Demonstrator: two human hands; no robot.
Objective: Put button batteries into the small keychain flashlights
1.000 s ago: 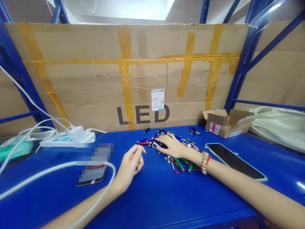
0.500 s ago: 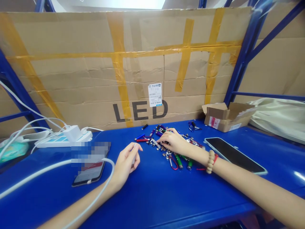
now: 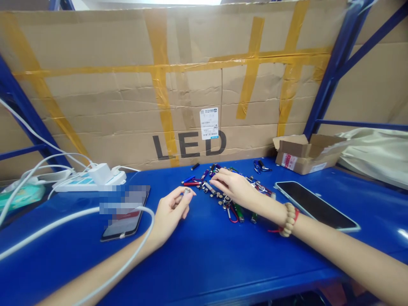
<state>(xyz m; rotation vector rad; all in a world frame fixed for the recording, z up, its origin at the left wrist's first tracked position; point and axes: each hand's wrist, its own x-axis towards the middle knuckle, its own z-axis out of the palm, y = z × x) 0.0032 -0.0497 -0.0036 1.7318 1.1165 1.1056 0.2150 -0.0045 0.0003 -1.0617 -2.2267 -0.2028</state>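
Observation:
My left hand is above the blue tabletop, with thumb and forefinger pinched on a small silvery metal piece. Its exact kind is too small to make out. My right hand reaches over a pile of small parts, fingers bent down and closed; whatever they grip is hidden beneath them. Silvery button cells lie around that hand. By its wrist are a green metal tube and a red carabiner clip. Left of its fingertips rest a red tube and a blue tube.
A phone lies at right, another phone at left. A white cable passes over my left forearm. Behind are a power strip, a small open carton and a large cardboard sheet marked LED.
My left hand has turned so that the silvery piece shows at its fingertips. My right hand has lifted slightly off the pile. The whole view has shifted a little.

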